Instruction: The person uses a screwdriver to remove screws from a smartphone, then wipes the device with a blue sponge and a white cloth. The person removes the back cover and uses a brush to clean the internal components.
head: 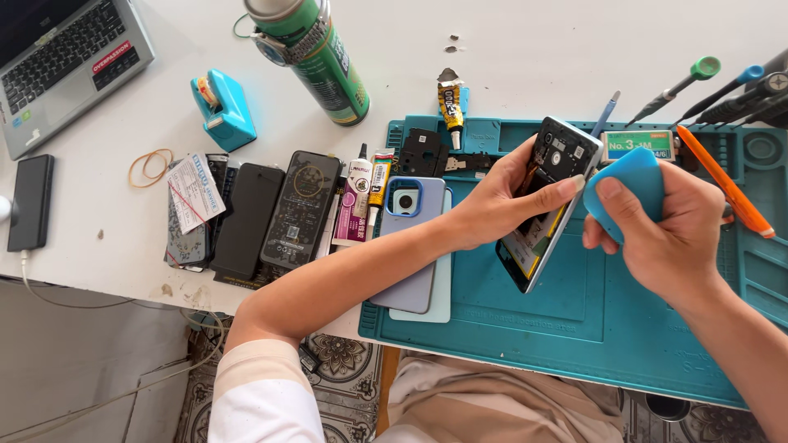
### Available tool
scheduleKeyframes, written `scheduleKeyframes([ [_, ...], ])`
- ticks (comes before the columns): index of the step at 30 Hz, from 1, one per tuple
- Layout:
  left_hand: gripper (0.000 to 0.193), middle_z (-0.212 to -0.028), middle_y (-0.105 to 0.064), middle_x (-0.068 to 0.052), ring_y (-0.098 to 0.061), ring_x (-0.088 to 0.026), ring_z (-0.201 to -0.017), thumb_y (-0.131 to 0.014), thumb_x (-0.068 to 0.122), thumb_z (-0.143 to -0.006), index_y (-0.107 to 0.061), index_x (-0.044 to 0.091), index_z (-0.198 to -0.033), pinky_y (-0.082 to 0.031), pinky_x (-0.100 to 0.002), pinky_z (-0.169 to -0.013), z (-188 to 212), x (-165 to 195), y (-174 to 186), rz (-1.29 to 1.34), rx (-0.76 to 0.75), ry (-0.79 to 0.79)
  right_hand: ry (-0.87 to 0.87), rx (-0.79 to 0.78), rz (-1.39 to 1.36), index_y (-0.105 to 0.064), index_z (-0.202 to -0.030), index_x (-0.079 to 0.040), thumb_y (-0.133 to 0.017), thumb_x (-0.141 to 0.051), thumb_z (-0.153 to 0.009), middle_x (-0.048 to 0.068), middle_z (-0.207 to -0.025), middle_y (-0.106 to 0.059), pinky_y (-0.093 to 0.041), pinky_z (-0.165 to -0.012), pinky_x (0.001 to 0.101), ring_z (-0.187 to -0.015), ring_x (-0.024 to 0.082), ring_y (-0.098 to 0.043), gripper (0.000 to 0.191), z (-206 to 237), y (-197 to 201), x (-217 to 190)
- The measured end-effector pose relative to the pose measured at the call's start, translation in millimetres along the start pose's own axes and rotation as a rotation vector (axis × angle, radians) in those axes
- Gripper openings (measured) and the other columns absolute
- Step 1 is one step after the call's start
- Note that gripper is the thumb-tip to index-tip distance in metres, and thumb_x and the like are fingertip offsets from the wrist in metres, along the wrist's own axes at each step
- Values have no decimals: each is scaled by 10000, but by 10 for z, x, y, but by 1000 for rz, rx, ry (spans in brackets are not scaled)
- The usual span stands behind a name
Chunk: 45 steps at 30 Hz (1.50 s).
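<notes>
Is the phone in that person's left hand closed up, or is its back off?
Open. The phone in the left hand shows bare inner parts where a back cover would sit; the right hand holds a blue tool against it.

— How do the arms lie?
— Both forearms reach forward, bare, converging.
— And the left hand?
— Fingers curled in a grip, thumb stretched out.
— The right hand?
— Fingers clenched in a fist-like grip, wrist bent inward.

Single head-worn view, steeply down, close over the teal mat.
</notes>
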<state>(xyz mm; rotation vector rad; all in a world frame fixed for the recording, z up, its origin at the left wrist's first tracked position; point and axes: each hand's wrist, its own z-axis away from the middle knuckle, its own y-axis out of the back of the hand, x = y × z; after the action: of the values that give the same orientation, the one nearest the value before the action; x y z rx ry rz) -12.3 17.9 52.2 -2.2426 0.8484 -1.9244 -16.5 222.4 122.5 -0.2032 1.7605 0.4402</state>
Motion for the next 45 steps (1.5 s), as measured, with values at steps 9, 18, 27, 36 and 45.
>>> scheduleKeyframes([
  [9,503,-1114,-656,-30,-623,-71,-1015,-741,332,-1019,-527,23,-1353,-556,-258,-864,0,21,-11,5,36,22,18,-3,25,-622,-987,10,-611,-149,-1112,53,-774,-639,-462,-502,243,-638,115,-641,203,-31,-17,-20],
  [18,451,-1137,-639,-13,-614,-57,-1036,-737,312,-1018,-537,47,-1323,-548,-255,-890,-8,85,-33,30,35,38,-8,-6,-115,-627,-979,2,-601,-154,-1101,44,-791,-652,-479,-506,251,-641,127,-666,200,-35,-10,11],
  [27,447,-1077,-651,-7,-618,-51,-983,-726,331,-1019,-526,56,-1309,-549,-246,-845,-13,65,-36,-2,25,59,16,-10,-144,-624,-979,5,-614,-168,-1101,42,-809,-648,-476,-496,249,-654,138,-684,212,-46,16,15],
  [36,456,-1096,-642,7,-599,-42,-990,-728,316,-1029,-512,55,-1335,-536,-232,-860,-9,65,-54,-29,-3,38,36,-5,-119,-625,-1007,4,-617,-172,-1099,40,-819,-653,-475,-498,241,-650,122,-674,199,-45,45,-42],
  [45,491,-1093,-640,12,-592,-38,-989,-747,300,-1019,-485,61,-1359,-538,-227,-864,-20,88,-118,-83,-26,43,59,2,-7,-588,-924,-6,-635,-158,-1097,19,-726,-584,-422,-452,238,-556,81,-569,235,-37,143,-127],
])
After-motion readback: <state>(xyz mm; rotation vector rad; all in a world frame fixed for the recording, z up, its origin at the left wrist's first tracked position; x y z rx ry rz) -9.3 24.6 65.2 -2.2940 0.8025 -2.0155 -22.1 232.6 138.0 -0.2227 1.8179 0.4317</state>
